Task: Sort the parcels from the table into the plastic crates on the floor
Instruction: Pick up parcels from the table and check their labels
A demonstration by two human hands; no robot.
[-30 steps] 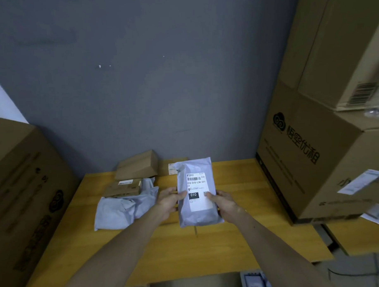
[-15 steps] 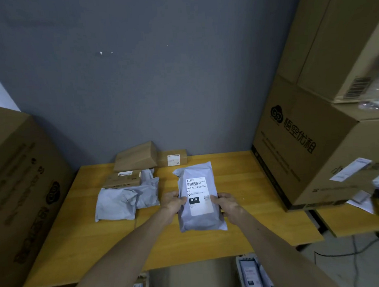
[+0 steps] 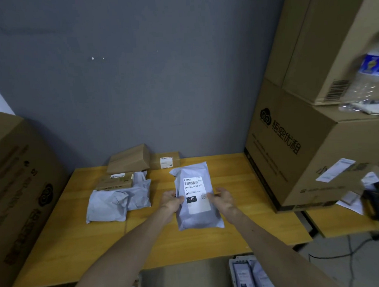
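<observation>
Crate [image 3: 232, 265] below the fingers holds packets [image 3: 242, 275]. Left hand [image 3: 172, 200] and right hand [image 3: 224, 199] grip a grey parcel [image 3: 197, 217] by its sides, fingers curled round it, over the table [image 3: 80, 243].

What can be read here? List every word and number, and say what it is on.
"010-010-L30-551": label on the grey parcel.
"010": black patch on that label.
"悟空优租": big cardboard box on the right.
Labels on the small boxes, print on the left box, bottle label: too blurred to read.
</observation>
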